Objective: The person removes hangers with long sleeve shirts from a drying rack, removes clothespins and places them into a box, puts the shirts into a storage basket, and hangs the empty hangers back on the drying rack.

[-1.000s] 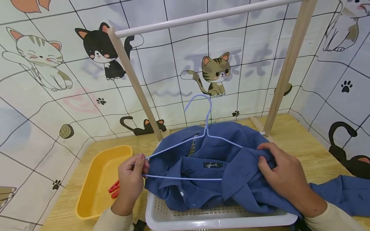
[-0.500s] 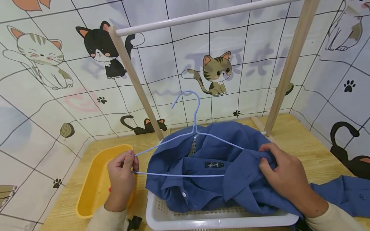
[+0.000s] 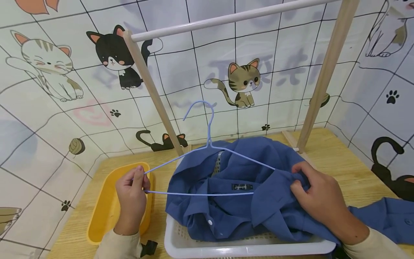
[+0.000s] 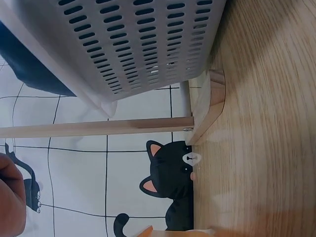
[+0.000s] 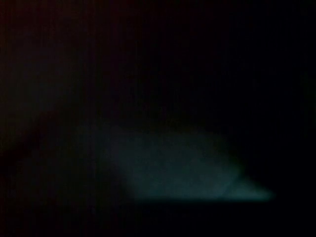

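Note:
My left hand (image 3: 132, 196) pinches the left end of a light purple wire clothes hanger (image 3: 194, 194), out over the yellow tray's right side. The hanger's hook points up and its right end is hidden inside a blue button shirt (image 3: 275, 201). My right hand (image 3: 318, 196) grips the shirt cloth at the shoulder, around that hidden end. The shirt's collar with a black label faces up, and its left shoulder lies off the hanger. Under the shirt stands a white perforated basket (image 3: 249, 250). The right wrist view is almost black.
A yellow tray (image 3: 106, 201) stands at the left on the wooden table (image 3: 323, 144). Behind the basket rises a wooden rack with a white crossbar (image 3: 226, 19). A shirt sleeve (image 3: 385, 219) spreads over the table at the right. A black object (image 3: 149, 248) lies by the left cuff.
My left hand has moved left, drawing the hanger's left end away from the shirt; the hook has shifted left too. My right hand stays nearly in place on the shirt.

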The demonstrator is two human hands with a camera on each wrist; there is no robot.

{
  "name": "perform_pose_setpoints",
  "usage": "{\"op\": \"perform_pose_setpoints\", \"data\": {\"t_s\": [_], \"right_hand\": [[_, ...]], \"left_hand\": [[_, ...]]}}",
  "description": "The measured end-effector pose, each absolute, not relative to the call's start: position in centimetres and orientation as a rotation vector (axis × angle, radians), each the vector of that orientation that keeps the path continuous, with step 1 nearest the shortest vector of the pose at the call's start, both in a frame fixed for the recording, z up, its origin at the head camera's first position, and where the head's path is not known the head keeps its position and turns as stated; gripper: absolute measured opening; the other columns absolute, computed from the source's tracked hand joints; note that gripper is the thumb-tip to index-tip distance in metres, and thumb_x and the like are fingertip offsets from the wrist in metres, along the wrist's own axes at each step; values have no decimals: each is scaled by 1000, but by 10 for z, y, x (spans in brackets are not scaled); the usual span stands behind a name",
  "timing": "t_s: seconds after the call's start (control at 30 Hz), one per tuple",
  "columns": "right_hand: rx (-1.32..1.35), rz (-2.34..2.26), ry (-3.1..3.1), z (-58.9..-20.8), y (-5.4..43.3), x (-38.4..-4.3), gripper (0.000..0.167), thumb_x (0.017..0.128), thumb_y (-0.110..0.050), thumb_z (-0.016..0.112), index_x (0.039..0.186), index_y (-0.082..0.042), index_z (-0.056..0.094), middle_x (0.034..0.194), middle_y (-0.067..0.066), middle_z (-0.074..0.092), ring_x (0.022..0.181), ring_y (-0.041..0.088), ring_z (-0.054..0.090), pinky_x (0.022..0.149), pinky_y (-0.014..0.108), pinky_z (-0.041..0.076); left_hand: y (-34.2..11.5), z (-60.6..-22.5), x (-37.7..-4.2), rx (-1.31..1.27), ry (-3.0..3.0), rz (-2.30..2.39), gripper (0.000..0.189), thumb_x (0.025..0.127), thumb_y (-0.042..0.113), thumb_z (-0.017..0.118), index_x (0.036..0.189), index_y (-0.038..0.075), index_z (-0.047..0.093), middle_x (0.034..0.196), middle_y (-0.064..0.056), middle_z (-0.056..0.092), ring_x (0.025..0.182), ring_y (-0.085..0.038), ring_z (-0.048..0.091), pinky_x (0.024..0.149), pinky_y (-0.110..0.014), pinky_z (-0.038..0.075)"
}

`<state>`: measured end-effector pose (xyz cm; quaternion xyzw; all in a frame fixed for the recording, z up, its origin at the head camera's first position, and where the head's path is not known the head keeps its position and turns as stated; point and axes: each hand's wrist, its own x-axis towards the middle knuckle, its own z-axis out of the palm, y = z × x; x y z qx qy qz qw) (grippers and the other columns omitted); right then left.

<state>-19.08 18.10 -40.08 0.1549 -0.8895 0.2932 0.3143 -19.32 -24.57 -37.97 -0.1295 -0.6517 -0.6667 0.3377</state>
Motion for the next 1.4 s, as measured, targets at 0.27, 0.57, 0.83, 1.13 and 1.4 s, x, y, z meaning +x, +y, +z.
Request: {"op": "perform_pose_setpoints", "data": {"t_s": [0.27,0.57,0.83,1.13,1.4], "right_hand": [[445,745,-2354,-403,183,-191,22,74,-1,60,92,-14,61,51,-13,33,45,-3,26,45,21,24],[458,735,-2357,-405,184,-192,24,72,0,62,88,-18,59,53,-14,30,46,-3,22,46,22,22],[462,723,-2361,-406,182,-192,24,72,1,60,87,-17,57,53,-14,28,46,-3,22,46,22,22],[468,724,-2354,-404,182,-191,23,73,1,60,89,-15,60,56,-10,42,47,-4,25,46,21,25],[525,705,-2345,-402,182,-191,20,81,-7,71,97,-16,68,91,-1,70,72,16,64,68,23,45]], "left_hand": [[-251,-381,-194,-186,-1705,-1671,48,101,3,52,55,-6,43,47,-2,39,38,-13,33,37,-29,25],[-259,-381,-198,98,-1622,-1660,54,100,10,55,50,-1,35,42,0,35,34,-13,31,36,-28,22],[-269,-380,-201,245,-1620,-1604,56,100,20,57,52,0,36,42,-1,37,34,-14,33,35,-27,18],[-269,-374,-199,308,-1629,-1597,55,101,27,57,56,0,38,44,-2,39,36,-15,36,37,-26,23],[-263,-373,-198,287,-1616,-1642,55,101,26,57,56,2,35,42,-1,37,34,-14,34,35,-26,20]]}}
